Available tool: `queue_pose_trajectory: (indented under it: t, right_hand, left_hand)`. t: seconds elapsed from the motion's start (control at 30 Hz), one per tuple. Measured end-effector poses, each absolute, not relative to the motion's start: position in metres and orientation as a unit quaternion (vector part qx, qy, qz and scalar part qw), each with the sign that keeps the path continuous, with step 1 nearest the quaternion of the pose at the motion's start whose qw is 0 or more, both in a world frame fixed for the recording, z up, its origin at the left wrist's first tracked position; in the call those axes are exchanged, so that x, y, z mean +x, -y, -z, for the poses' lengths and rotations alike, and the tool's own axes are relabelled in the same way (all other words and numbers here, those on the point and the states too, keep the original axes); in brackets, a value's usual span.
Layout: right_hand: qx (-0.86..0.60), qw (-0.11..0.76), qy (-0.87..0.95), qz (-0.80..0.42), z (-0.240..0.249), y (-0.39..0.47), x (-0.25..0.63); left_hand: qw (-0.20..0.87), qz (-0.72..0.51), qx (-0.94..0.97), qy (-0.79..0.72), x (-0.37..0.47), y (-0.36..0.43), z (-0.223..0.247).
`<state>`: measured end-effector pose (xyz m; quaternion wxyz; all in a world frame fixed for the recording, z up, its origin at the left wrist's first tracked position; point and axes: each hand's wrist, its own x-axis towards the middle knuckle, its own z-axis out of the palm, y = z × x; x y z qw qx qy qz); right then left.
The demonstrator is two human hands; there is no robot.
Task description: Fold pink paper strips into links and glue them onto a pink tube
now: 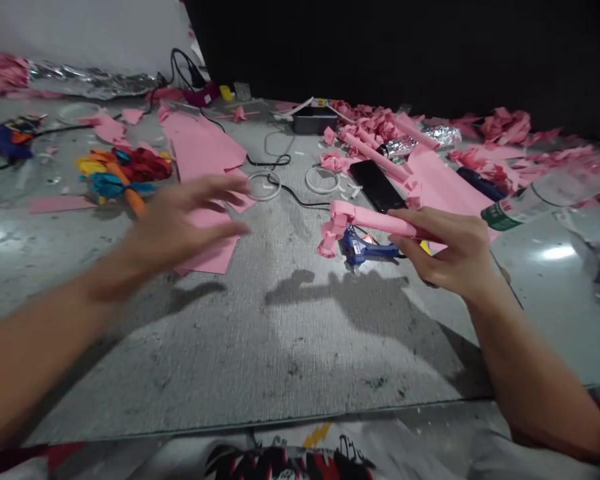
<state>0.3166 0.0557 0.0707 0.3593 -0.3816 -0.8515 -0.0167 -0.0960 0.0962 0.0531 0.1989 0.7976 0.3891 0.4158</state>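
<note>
My right hand (445, 250) pinches a rolled pink paper tube (375, 219) near its right end. At the tube's far left end a folded pink paper piece bends downward. Below the tube, a blue glue gun (367, 251) lies on the table, partly hidden. My left hand (183, 217), slightly blurred, is raised with its fingers apart and holds nothing. Pink paper sheets (200, 150) lie behind it and stretch toward the back. Just left of that hand is a bundle of coloured crumpled paper (125, 170) on an orange stick.
Two white rings (323, 180) and a black phone (377, 185) lie mid-table. A plastic bottle (545, 193) rests on its side at right. Crumpled pink paper (375, 127) heaps along the back near a dark box (315, 121). A black cable (300, 200) crosses the table.
</note>
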Motion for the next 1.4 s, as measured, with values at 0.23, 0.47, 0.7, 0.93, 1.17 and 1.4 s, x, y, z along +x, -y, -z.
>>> queue_pose_trajectory:
  t: [0.23,0.47,0.7,0.93,1.17,1.4]
  right_hand:
    - [-0.35,0.364,0.863,-0.005,-0.069,-0.054,0.31]
    - [-0.349,0.365,0.862,-0.041,-0.064,-0.062,0.314]
    - [-0.339,0.392,0.853,-0.062,-0.061,-0.066,0.322]
    - [-0.367,0.363,0.855,-0.041,-0.064,-0.063,0.323]
    - [-0.345,0.222,0.91,-0.055,-0.057,-0.072,0.325]
    - [-0.334,0.152,0.929,-0.048,-0.062,-0.065,0.316]
  left_hand:
    - [0.517,-0.264,0.746,-0.327,0.0,-0.079,-0.016]
    - [0.38,-0.384,0.75,-0.382,-0.042,-0.066,-0.022]
    - [0.273,-0.467,0.805,-0.244,-0.06,-0.059,-0.033]
    - [0.18,-0.482,0.82,-0.25,-0.064,-0.055,-0.042]
    - [0.221,-0.399,0.84,-0.295,-0.067,-0.058,-0.031]
    - [0.274,-0.278,0.872,-0.294,-0.075,-0.066,-0.009]
